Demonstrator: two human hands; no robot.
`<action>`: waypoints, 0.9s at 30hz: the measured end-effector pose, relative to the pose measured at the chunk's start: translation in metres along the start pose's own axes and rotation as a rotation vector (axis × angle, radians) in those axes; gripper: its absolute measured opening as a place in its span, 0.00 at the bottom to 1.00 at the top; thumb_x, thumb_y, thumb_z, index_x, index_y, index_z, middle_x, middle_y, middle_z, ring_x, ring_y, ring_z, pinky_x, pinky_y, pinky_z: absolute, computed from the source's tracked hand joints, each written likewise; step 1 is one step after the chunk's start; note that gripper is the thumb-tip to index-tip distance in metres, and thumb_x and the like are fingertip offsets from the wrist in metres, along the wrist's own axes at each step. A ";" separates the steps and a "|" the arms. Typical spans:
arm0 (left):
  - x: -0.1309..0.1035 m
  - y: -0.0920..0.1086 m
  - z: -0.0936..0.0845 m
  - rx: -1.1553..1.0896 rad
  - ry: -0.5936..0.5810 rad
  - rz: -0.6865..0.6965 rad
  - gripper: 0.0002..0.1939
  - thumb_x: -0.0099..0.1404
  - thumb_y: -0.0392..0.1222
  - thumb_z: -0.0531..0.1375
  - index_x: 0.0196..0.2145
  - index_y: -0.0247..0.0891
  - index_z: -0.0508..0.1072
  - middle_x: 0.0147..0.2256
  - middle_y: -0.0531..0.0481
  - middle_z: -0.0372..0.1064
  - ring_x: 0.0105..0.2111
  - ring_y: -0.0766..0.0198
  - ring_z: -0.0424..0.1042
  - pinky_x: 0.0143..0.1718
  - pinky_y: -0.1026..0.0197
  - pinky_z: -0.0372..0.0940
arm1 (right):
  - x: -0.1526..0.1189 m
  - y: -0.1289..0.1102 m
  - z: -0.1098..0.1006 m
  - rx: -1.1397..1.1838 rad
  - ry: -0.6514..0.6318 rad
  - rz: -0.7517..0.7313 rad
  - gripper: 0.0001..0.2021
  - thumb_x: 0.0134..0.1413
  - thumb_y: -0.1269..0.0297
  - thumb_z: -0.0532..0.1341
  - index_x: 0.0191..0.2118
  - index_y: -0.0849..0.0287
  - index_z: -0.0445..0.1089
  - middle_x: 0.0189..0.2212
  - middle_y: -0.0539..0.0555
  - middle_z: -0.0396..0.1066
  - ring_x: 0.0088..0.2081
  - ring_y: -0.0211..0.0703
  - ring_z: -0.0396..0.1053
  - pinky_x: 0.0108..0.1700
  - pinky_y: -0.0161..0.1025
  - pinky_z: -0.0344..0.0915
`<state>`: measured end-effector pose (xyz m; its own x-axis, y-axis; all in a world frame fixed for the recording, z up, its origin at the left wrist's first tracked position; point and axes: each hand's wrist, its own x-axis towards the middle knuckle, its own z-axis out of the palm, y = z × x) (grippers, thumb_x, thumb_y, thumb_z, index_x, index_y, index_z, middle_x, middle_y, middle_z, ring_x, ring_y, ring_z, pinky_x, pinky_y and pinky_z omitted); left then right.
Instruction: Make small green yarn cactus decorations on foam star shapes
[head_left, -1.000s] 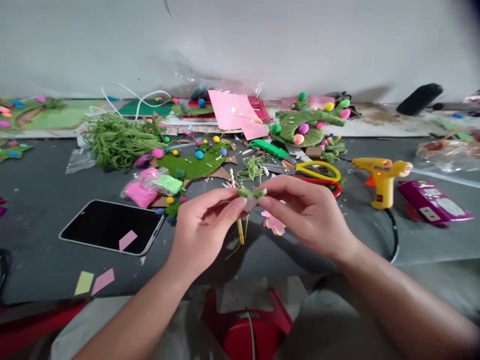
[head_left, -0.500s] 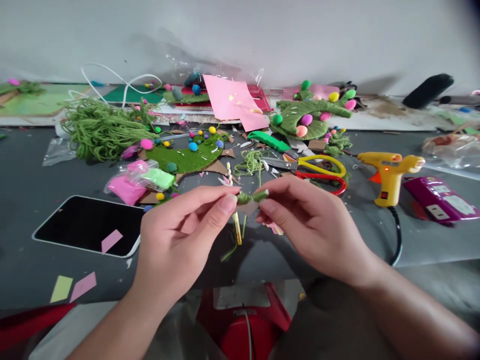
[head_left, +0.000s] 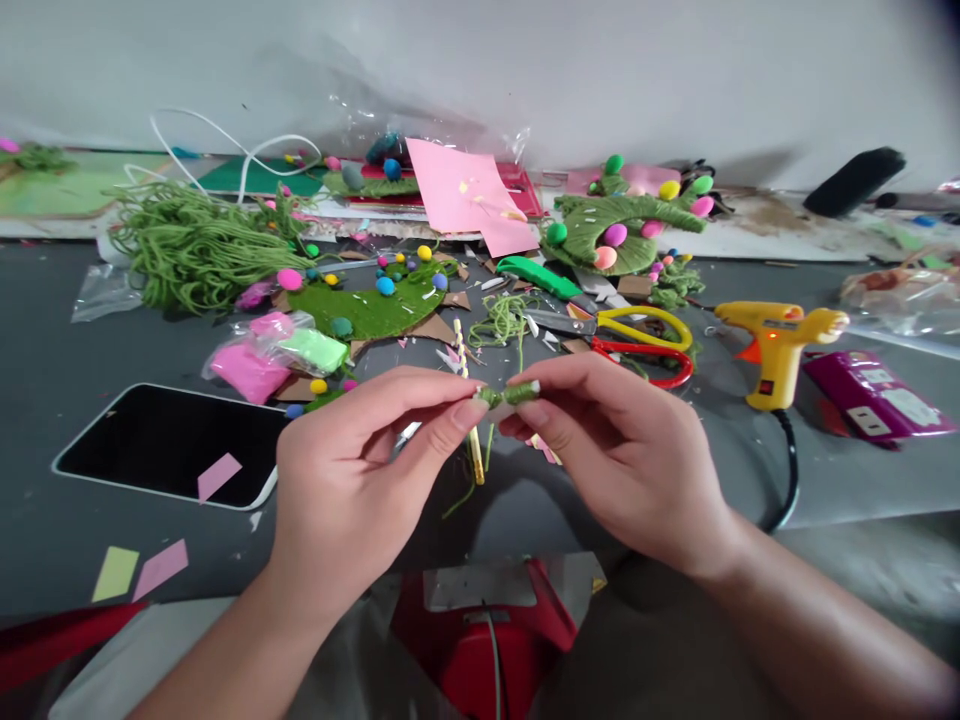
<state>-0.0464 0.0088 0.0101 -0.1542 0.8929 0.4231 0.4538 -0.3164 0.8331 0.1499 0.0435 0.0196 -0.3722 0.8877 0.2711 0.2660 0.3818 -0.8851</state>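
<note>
A small bow-shaped piece wrapped in green yarn is stretched between my two hands above the table. My left hand pinches its left end between thumb and forefinger. The other end sits in the closed fingertips of my right hand, with a white tip showing. Below and behind the piece lies a pale patterned pencil. Loose green yarn is heaped just beyond my fingers. Scissors with yellow and red handles rest beyond my right hand.
A yellow glue gun with a lit red light stands at right, near a purple packet. At left lies a phone. Behind are a green cutter, a yarn bundle and a green yarn-wrapped crescent with coloured balls.
The green piece has turned slightly between my fingertips, so more of its wrapped right part shows. Both hands stay nearly in place; the view has shifted a little.
</note>
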 end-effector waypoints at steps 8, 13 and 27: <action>0.001 -0.002 -0.003 0.143 -0.061 0.174 0.09 0.66 0.36 0.68 0.43 0.48 0.82 0.37 0.56 0.81 0.34 0.65 0.77 0.38 0.63 0.72 | 0.003 0.001 -0.004 -0.093 -0.009 -0.064 0.04 0.68 0.67 0.63 0.46 0.56 0.74 0.34 0.49 0.80 0.34 0.37 0.79 0.41 0.36 0.75; 0.002 -0.005 -0.005 0.228 -0.096 0.276 0.08 0.67 0.35 0.66 0.43 0.45 0.81 0.38 0.51 0.81 0.34 0.62 0.78 0.38 0.61 0.72 | 0.004 0.001 -0.006 -0.233 -0.018 -0.151 0.04 0.67 0.69 0.63 0.45 0.57 0.75 0.36 0.50 0.80 0.36 0.38 0.77 0.41 0.36 0.73; 0.004 -0.008 -0.005 0.196 -0.144 0.276 0.10 0.67 0.35 0.66 0.45 0.45 0.81 0.40 0.51 0.81 0.37 0.61 0.79 0.41 0.61 0.73 | 0.005 0.003 -0.010 -0.246 -0.068 -0.106 0.05 0.68 0.67 0.62 0.46 0.53 0.74 0.35 0.49 0.80 0.33 0.39 0.76 0.36 0.36 0.71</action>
<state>-0.0552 0.0132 0.0072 0.1166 0.8226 0.5566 0.6231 -0.4970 0.6040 0.1578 0.0521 0.0226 -0.4658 0.8235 0.3237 0.4271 0.5297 -0.7328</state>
